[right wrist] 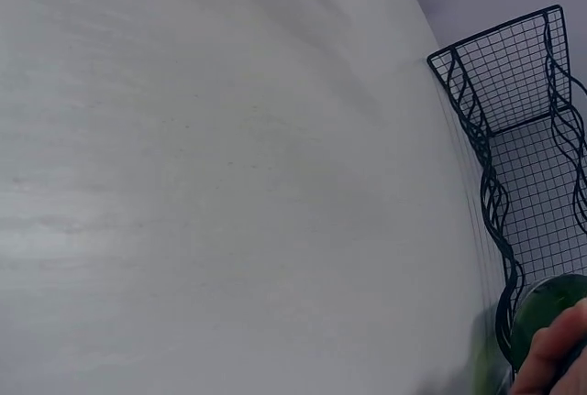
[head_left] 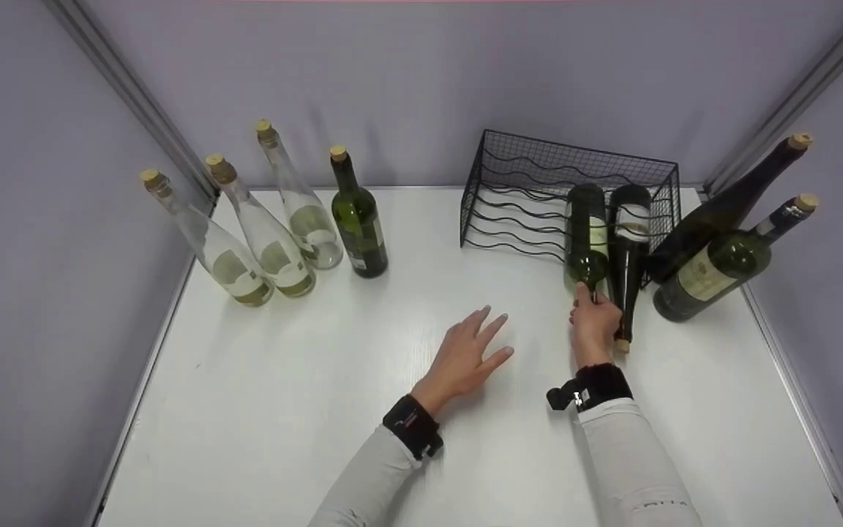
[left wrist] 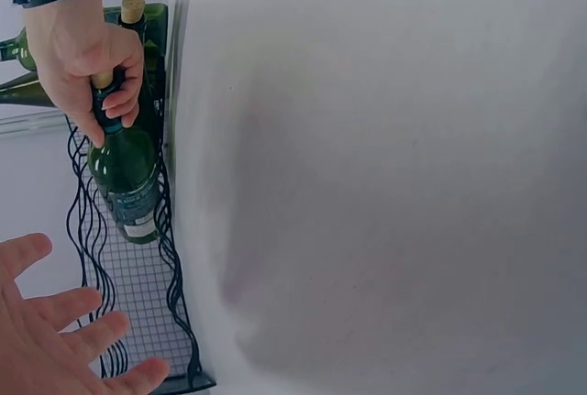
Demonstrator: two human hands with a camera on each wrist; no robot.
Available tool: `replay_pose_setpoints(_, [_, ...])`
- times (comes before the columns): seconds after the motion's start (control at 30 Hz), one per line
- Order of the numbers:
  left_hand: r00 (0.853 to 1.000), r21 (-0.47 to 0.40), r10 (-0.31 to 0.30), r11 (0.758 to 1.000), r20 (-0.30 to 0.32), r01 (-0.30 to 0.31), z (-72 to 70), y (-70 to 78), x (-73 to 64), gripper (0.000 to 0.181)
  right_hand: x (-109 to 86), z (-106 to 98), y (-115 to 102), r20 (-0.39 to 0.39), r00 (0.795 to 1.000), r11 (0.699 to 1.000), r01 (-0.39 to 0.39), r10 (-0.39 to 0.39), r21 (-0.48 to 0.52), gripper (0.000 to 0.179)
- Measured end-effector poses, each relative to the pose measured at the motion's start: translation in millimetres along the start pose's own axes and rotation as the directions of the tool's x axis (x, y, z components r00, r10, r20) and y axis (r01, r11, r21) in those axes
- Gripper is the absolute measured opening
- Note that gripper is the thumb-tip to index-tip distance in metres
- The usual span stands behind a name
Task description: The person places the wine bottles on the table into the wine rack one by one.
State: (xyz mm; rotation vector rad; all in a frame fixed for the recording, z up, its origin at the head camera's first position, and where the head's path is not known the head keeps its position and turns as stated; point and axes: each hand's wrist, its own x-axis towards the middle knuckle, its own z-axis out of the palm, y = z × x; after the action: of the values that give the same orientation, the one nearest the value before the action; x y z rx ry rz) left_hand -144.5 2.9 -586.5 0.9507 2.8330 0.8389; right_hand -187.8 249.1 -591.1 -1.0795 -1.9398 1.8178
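My right hand (head_left: pixel 595 326) grips the neck of a green wine bottle (head_left: pixel 587 219), which lies in a black wire rack (head_left: pixel 516 219) with its neck toward me. In the left wrist view, the right hand's fingers (left wrist: pixel 131 93) curl round that neck below a cork. A second dark bottle (head_left: pixel 630 249) lies beside it in the rack, its corked neck jutting out at the front. My left hand (head_left: pixel 460 360) hovers over the white table, fingers spread, holding nothing. The right wrist view catches only part of the gripped green bottle (right wrist: pixel 548 312).
Right of the rack stand a tall dark bottle (head_left: pixel 714 208) and a labelled green bottle (head_left: pixel 721 267), both corked. At the left are several corked bottles: clear ones (head_left: pixel 235 271) and a green one (head_left: pixel 359 227). Walls (head_left: pixel 363 73) border the white table (head_left: pixel 282 410).
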Motion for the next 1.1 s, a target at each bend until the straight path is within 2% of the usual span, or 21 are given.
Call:
replay_pose_setpoints(0.37, [1.000, 0.000, 0.008, 1.000, 0.001, -0.008, 2.2, 0.6, 0.7, 0.062, 8.4, 8, 1, -0.041, 0.996, 0.988, 0.075, -0.081, -0.137, 0.037])
replay_pose_setpoints(0.6, [1.000, 0.000, -0.003, 1.000, 0.021, 0.003, 3.0, -0.8, -1.0, 0.062, 12.5, 11, 0, -0.031, 0.994, 0.981, 0.098, -0.105, -0.167, 0.043])
replay_pose_setpoints(0.97, [1.000, -0.001, -0.007, 1.000, 0.018, 0.007, 5.5, -3.4, -4.1, 0.064, 12.7, 21, 5, 0.047, 0.991, 0.963, 0.134, -0.127, -0.234, 0.030])
replay_pose_setpoints(1.1, [1.000, -0.006, -0.008, 1.000, 0.023, 0.008, 6.0, -5.1, -5.2, 0.064, 10.0, 21, 4, 0.108, 0.987, 0.958, 0.145, -0.121, -0.247, 0.032])
